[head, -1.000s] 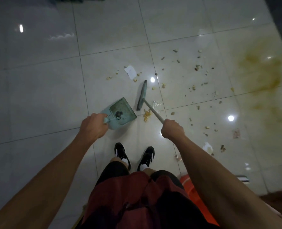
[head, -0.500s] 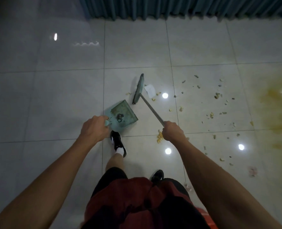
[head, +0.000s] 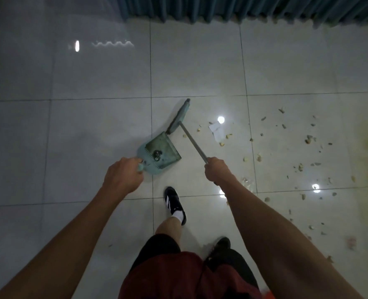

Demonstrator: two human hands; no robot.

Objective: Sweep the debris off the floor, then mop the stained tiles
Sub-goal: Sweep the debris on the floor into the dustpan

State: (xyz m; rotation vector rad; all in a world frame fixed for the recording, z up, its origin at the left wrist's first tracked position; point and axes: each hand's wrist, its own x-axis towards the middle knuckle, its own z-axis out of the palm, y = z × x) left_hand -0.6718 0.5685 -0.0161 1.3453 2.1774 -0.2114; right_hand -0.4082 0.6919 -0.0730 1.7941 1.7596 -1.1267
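Broom head now sits left of paper scrap, beside dustpan.

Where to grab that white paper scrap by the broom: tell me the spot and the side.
Judging by its pose, pinch the white paper scrap at its near lower corner, coming from above on the right, away from the broom. It lies flat on the tile, so an edge must be lifted first. Both hands are busy: left hand holds the dustpan, right hand the broom's handle.
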